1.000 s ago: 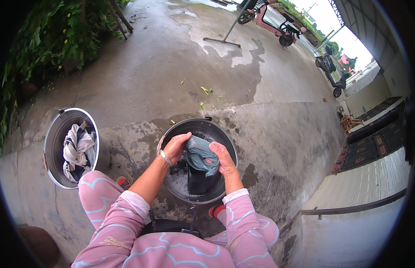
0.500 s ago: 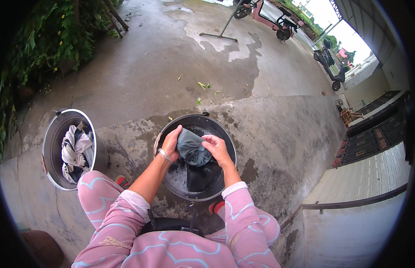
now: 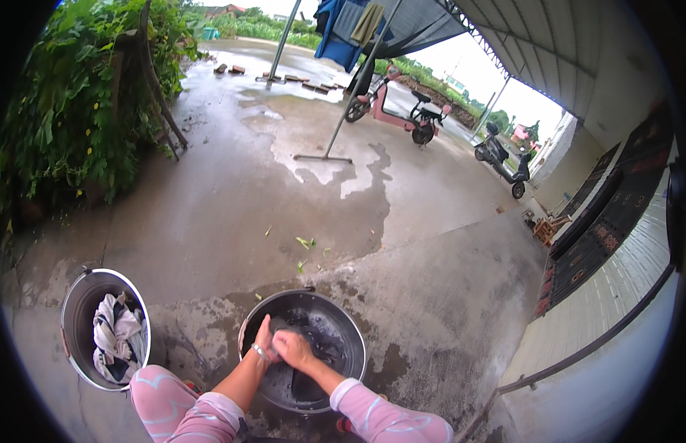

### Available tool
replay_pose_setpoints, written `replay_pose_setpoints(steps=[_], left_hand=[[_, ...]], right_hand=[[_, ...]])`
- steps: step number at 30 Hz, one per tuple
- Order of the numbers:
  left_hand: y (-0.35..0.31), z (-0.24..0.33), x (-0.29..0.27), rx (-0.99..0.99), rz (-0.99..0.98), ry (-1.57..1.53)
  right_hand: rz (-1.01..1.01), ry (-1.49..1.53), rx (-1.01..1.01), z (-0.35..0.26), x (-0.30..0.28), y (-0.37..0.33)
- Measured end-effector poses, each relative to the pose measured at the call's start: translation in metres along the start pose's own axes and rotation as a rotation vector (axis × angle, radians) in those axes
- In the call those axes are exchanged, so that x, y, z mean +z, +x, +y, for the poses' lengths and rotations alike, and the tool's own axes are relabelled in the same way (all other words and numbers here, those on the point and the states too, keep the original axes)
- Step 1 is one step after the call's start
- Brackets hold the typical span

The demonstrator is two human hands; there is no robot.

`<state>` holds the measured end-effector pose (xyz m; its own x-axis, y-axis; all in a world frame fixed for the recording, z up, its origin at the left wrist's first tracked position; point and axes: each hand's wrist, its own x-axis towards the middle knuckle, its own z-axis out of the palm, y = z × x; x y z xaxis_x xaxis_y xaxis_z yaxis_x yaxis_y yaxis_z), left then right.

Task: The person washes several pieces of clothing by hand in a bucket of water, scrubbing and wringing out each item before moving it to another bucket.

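My left hand [image 3: 264, 338] and my right hand [image 3: 292, 348] are pressed close together over a round dark metal basin [image 3: 361, 347]. Between them a wet grey cloth [image 3: 282, 325] is gripped, mostly hidden by the fingers. The right hand is closed like a fist against the left palm, whose fingers point up and away from me. Dark wet fabric [image 3: 307, 387] and sudsy water lie in the basin under the hands. A bracelet circles my left wrist.
To the left stands a metal bucket [image 3: 142, 295] with white and dark clothes [image 3: 114, 332] in it. Farther off are leafy plants [image 3: 69, 111], a metal pole stand [image 3: 324, 157], a pink scooter [image 3: 391, 112], a dark scooter [image 3: 498, 153] and hanging cloths [image 3: 350, 26]. A wall runs along the right.
My hands have come together, bunching the grey cloth that was spread between them. The view has tilted up, showing more of the yard, with the basin lower in it.
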<state>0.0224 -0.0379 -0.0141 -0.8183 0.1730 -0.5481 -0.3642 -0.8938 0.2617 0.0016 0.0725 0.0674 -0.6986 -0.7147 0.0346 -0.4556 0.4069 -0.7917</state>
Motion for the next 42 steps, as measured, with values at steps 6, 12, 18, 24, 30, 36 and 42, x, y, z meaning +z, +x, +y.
replay_pose_setpoints(steps=[6,12,18,24,30,36,42], left_hand=[[0.032,-0.042,-0.009,0.349,0.14,0.116],[0.04,-0.049,-0.012,0.296,0.684,0.313],[0.01,-0.048,0.024,0.416,0.452,-0.026],[-0.022,-0.019,0.071,0.277,0.516,0.115],[-0.029,-0.01,0.043,0.074,0.405,0.1],[-0.031,-0.01,0.04,-0.096,0.217,0.043],[-0.015,-0.017,0.023,-0.007,0.24,0.081]], right_hand=[[0.195,-0.267,-0.006,0.002,0.008,-0.011],[0.234,-0.453,0.319,0.006,0.007,0.003],[0.329,-0.294,0.105,0.015,0.007,0.001],[0.383,-0.279,0.549,0.105,-0.014,0.024],[-0.107,-0.388,0.465,0.111,0.011,-0.006],[0.142,0.23,0.093,0.039,-0.007,0.001],[0.055,0.221,-0.052,-0.015,-0.012,-0.026]])
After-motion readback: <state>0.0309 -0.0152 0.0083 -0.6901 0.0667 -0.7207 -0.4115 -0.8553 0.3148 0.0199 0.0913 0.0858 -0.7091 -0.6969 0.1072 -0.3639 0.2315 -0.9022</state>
